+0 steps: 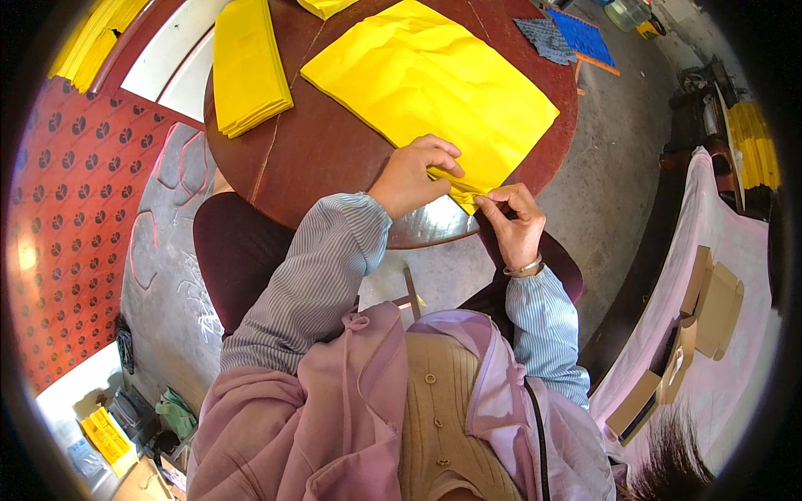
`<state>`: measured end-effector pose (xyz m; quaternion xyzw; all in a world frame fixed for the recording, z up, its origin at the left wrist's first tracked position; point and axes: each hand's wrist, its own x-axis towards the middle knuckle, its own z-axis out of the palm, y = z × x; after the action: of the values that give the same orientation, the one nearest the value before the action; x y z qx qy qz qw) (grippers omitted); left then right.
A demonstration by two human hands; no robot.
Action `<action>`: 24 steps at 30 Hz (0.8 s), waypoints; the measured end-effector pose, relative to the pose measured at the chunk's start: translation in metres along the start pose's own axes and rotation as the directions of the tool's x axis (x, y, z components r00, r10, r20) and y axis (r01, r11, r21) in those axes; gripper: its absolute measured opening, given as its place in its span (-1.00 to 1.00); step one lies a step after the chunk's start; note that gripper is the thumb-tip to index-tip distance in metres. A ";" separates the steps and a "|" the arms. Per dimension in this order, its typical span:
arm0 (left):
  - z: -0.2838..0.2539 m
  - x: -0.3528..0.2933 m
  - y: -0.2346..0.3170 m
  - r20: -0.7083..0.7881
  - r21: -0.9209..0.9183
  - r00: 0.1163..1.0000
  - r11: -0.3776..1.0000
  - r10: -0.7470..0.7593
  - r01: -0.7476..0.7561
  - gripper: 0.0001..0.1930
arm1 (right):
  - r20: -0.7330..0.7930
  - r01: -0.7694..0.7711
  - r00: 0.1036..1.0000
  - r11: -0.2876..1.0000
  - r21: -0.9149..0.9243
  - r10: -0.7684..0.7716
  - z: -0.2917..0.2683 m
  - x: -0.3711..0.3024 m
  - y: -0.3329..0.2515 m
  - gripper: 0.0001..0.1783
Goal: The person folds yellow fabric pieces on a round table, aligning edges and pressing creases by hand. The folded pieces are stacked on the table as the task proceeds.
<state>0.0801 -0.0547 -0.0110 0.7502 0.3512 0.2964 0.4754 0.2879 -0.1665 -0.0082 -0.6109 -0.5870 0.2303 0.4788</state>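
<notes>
Tabletop (334, 142): yellow sheet (434, 83) beyond right hand (516, 219) (pinching 1 corner).

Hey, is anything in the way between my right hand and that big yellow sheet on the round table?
Nothing visible is: your right hand pinches the near corner of the yellow sheet. Your left hand touches the sheet farther left, and the folded yellow stack lies well off to the left.
</notes>
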 end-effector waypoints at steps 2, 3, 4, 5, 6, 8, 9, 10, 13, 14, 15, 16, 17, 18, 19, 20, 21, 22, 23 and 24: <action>0.002 -0.001 0.000 -0.022 0.061 0.998 0.996 0.064 -0.062 -0.85 | -0.003 -0.004 1.000 1.000 0.012 0.004 0.000 0.000 0.001 -0.87; 0.005 0.000 0.000 -0.044 0.088 0.994 0.991 0.104 -0.100 -0.85 | -0.003 -0.002 1.000 1.000 0.016 0.002 0.001 0.000 0.001 -0.87; 0.008 0.000 0.000 -0.078 0.059 0.995 0.997 0.059 -0.055 -0.85 | -0.003 0.000 1.000 1.000 0.019 0.000 0.001 0.000 0.001 -0.87; 0.012 0.000 0.000 -0.115 0.027 0.993 1.000 0.016 -0.013 -0.85 | -0.005 -0.016 1.000 1.000 0.026 0.017 0.001 -0.001 0.000 -0.86; 0.016 0.001 0.000 -0.136 -0.004 0.989 0.999 -0.052 0.052 -0.85 | -0.006 -0.033 0.999 0.999 0.033 0.033 0.002 -0.001 0.000 -0.86; 0.018 0.002 -0.001 -0.149 0.006 0.987 0.998 -0.053 0.055 -0.85 | -0.010 -0.027 1.000 0.999 0.022 0.027 0.002 -0.002 -0.001 -0.86; 0.017 0.002 -0.002 -0.149 0.012 0.987 0.998 -0.067 0.069 -0.85 | -0.011 -0.005 1.000 1.000 0.005 0.005 0.001 -0.002 -0.001 -0.86; 0.016 0.002 -0.003 -0.135 -0.008 0.988 0.997 -0.076 0.076 -0.86 | -0.003 0.014 1.000 1.000 0.001 -0.014 0.001 -0.002 -0.002 -0.86; 0.011 0.003 -0.004 -0.094 -0.057 0.991 0.994 -0.094 0.089 -0.87 | 0.013 0.120 0.993 0.992 -0.049 -0.120 0.000 0.000 -0.002 -0.87; 0.010 0.004 -0.004 -0.085 -0.070 0.992 0.993 -0.097 0.091 -0.88 | 0.014 0.108 0.994 0.993 -0.050 -0.108 -0.001 0.000 -0.002 -0.87; 0.009 0.003 -0.004 -0.076 -0.083 0.992 0.992 -0.098 0.092 -0.88 | 0.008 0.077 0.997 0.996 -0.043 -0.077 -0.001 -0.001 -0.002 -0.87; 0.009 0.003 -0.004 -0.068 -0.085 0.992 0.991 -0.108 0.102 -0.88 | 0.003 0.046 0.999 0.998 -0.036 -0.046 -0.001 -0.001 -0.002 -0.87; 0.008 0.003 -0.004 -0.060 -0.086 0.992 0.990 -0.115 0.110 -0.89 | -0.001 0.039 0.999 0.999 -0.029 -0.039 0.000 -0.001 -0.001 -0.86; 0.008 0.003 -0.004 -0.053 -0.084 0.991 0.989 -0.123 0.118 -0.89 | -0.004 0.032 0.999 0.999 -0.022 -0.032 0.000 -0.001 -0.001 -0.86; 0.007 0.003 -0.004 -0.049 -0.081 0.993 0.991 -0.111 0.107 -0.89 | -0.008 0.025 1.000 1.000 -0.015 -0.026 0.000 -0.001 0.000 -0.85; 0.006 0.003 -0.003 -0.046 -0.075 0.994 0.992 -0.101 0.097 -0.88 | -0.012 0.014 1.000 1.000 0.000 -0.014 0.001 0.000 0.001 -0.85; 0.005 0.002 -0.003 -0.042 -0.069 0.995 0.994 -0.090 0.087 -0.88 | -0.016 0.002 1.000 1.000 0.015 -0.002 0.002 0.000 0.002 -0.85; 0.003 0.002 -0.003 -0.036 -0.049 0.998 0.998 -0.052 0.050 -0.87 | -0.020 -0.009 1.000 0.999 0.030 0.010 0.002 0.000 0.002 -0.84; 0.002 0.001 -0.003 -0.029 -0.029 0.999 0.999 -0.014 0.013 -0.86 | -0.024 -0.016 1.000 0.999 0.038 0.017 0.002 0.000 0.003 -0.85; 0.001 0.001 -0.003 -0.016 -0.001 1.000 1.000 0.009 -0.009 -0.86 | -0.027 -0.022 0.999 0.999 0.045 0.023 0.003 -0.001 0.004 -0.85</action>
<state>0.0805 -0.0536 -0.0139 0.7489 0.3516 0.3047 0.4718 0.2874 -0.1656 -0.0130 -0.6097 -0.5679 0.2404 0.4979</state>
